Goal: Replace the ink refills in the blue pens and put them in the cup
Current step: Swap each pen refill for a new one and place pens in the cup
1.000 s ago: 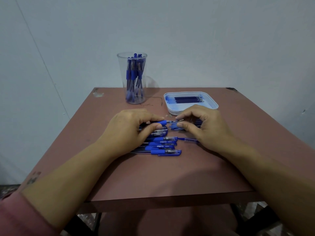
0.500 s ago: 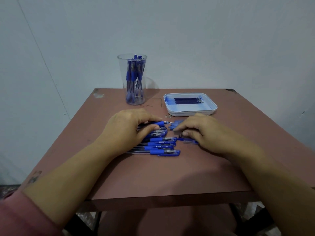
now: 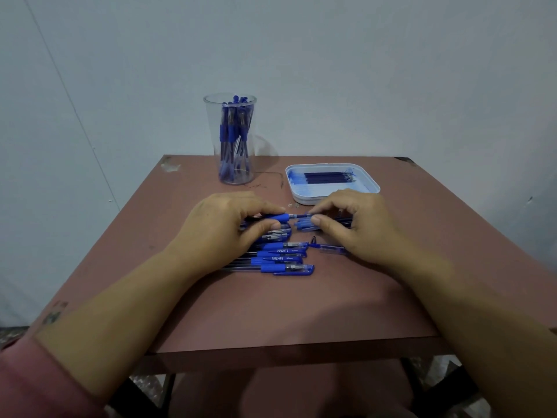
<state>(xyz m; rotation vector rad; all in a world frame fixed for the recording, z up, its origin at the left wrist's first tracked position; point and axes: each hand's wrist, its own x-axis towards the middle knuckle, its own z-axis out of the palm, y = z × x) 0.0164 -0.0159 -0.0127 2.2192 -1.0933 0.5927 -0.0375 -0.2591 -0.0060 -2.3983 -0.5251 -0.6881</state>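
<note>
Your left hand [image 3: 223,227] pinches a blue pen [image 3: 278,218] over the row of pens [image 3: 280,256] on the tabletop [image 3: 301,303]. Your right hand [image 3: 358,224] closes on caps [image 3: 304,226]. The cup [image 3: 230,140] stands behind; the refill tray [image 3: 366,179] sits just beyond your right knuckles.

place: bare plain room, kind unclear | evidence: blank pale wall [image 3: 361,70]; small scuffed brown worktop [image 3: 301,303] stood against it

Blue pens [image 3: 281,268] lie on my reddish-brown table [image 3: 271,312]; a clear cup [image 3: 230,140], a white tray [image 3: 331,199], my pink sleeve [image 3: 33,384].
</note>
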